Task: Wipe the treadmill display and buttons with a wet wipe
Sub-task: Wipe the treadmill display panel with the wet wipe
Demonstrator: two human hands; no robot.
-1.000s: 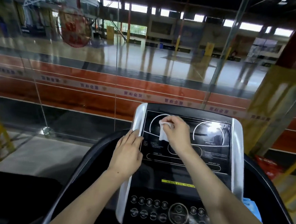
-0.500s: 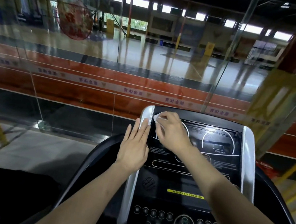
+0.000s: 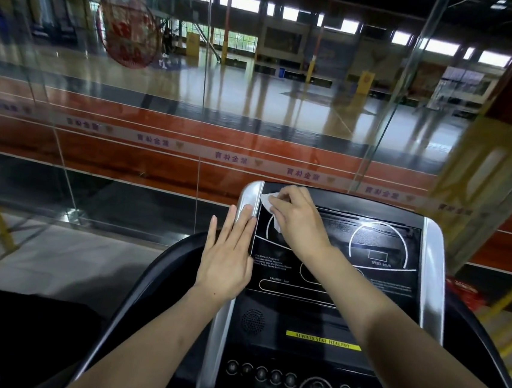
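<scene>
A crumpled white wet wipe (image 3: 270, 206) sits at the upper left corner of the glossy black treadmill display (image 3: 351, 259), pinned under the curled fingers of the right hand (image 3: 299, 221), which grips it against the glass. The left hand (image 3: 228, 253) lies flat with straight fingers together, resting on the silver left trim strip (image 3: 248, 199) of the console and holding nothing; it appears to steady the panel.

The step in hand looks like wiping the display, starting from its top left corner. To do it well, the right hand should probably keep the wipe flat and pressed evenly, sweep across in overlapping passes towards the right edge, then work downward so no band is missed. The round black buttons (image 3: 276, 377) in the row below look untouched so far.

Counted: one wipe, two hands, one display, two silver trim strips, one yellow warning label (image 3: 323, 341), one round speaker grille (image 3: 253, 321). The buttons run out of view, so their number cannot be told.
</scene>
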